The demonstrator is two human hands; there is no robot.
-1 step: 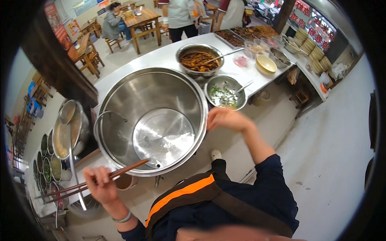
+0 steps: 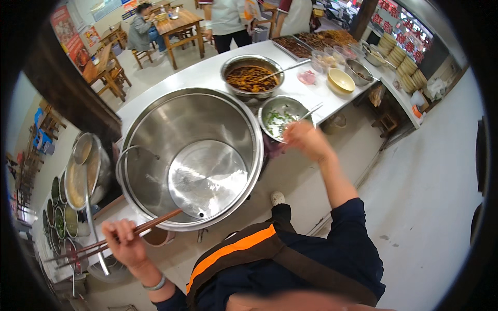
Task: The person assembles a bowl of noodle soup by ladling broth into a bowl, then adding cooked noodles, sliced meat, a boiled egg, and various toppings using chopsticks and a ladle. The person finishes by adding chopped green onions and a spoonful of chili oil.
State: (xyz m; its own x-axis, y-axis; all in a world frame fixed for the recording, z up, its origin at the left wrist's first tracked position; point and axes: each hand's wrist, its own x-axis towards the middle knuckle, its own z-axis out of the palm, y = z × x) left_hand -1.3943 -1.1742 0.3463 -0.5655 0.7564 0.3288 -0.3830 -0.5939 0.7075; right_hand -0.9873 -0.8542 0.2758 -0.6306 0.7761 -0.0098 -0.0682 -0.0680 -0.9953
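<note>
My left hand (image 2: pixel 126 243) is closed round a pair of long brown chopsticks (image 2: pixel 161 220), their one end over the near rim of a big steel pot (image 2: pixel 155 122). Nothing but a bare, shiny bottom shows inside this pot. To its right, my right hand (image 2: pixel 310 141) is at the near edge of a steel bowl (image 2: pixel 265 111) holding chopped greens and a white substance. Motion smears its fingers, so their grip is unclear. A spoon handle (image 2: pixel 313 110) leans out of the bowl just above the hand.
A steel bowl of dark red-brown sauce (image 2: pixel 226 78) with a ladle stands behind. A cream bowl (image 2: pixel 341 81) and food trays (image 2: pixel 290 49) line the white counter (image 2: pixel 171 83). At left are a broth pot (image 2: pixel 107 160), a long ladle (image 2: pixel 89 207) and several condiment tins (image 2: pixel 71 220). People stand beyond.
My right hand has moved from the big pot's right rim to the right, to the bowl of greens. My left hand still holds the chopsticks, shifted slightly left and down.
</note>
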